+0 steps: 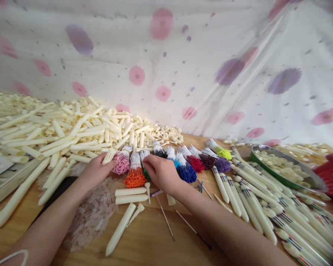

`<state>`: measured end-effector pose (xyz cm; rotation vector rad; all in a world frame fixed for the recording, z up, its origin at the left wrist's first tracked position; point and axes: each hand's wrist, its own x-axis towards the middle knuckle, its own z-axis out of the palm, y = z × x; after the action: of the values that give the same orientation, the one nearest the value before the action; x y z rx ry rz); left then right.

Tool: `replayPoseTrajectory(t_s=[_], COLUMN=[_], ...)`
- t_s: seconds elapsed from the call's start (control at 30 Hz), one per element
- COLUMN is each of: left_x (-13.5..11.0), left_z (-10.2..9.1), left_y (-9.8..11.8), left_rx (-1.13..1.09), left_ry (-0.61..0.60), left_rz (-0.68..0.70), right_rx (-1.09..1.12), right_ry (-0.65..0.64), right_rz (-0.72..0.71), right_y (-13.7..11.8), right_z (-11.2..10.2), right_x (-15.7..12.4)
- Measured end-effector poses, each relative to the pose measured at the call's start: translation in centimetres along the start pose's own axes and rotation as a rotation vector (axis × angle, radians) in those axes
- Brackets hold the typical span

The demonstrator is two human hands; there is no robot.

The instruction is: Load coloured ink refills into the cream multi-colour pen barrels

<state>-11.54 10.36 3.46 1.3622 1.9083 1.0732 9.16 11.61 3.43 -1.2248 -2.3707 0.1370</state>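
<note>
My left hand [96, 170] is closed on a cream slotted pen part [108, 156], held beside a bundle of pink-tipped pen refills [122, 162]. Orange-tipped refills [135, 173] stand between my two hands. My right hand [163, 171] is closed, its fingertips at the white ends of a green-tipped refill bundle [145, 155]; whether they grip a refill is hidden. Below lie short cream tubes [131, 198], a long pen barrel [120, 229], a small cream clip piece [135, 214] and loose refills [165, 218].
Cream pen tubes [80, 129] are heaped at the left, clear plastic pieces [93, 218] at centre left. More coloured refill bundles [187, 171] run rightward. Assembled multicolour pens [255, 207], a green-sided bowl [283, 177] and a red basket [331, 175] are at right. A flowered sheet [166, 66] hangs behind.
</note>
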Motion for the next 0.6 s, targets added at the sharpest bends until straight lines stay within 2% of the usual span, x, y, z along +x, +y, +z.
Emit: replayPoseTrajectory(t_s=[0.13,0.27,0.6], left_x=[-0.1,0.1,0.2], left_z=[-0.1,0.1,0.1], left_y=[0.1,-0.2,-0.4], left_rx=[-0.050,-0.062,0.006], left_ry=[-0.023,-0.031,-0.070], left_rz=[-0.005,-0.012,-0.014], right_rx=[-0.099,-0.245,-0.357], right_ry=[0.019,-0.127,-0.238], right_rz=[-0.228,-0.435,-0.562], right_y=[-1.0,-1.4,-1.8], right_z=[0.4,1.2,1.0], right_x=[4.2,7.1,7.5])
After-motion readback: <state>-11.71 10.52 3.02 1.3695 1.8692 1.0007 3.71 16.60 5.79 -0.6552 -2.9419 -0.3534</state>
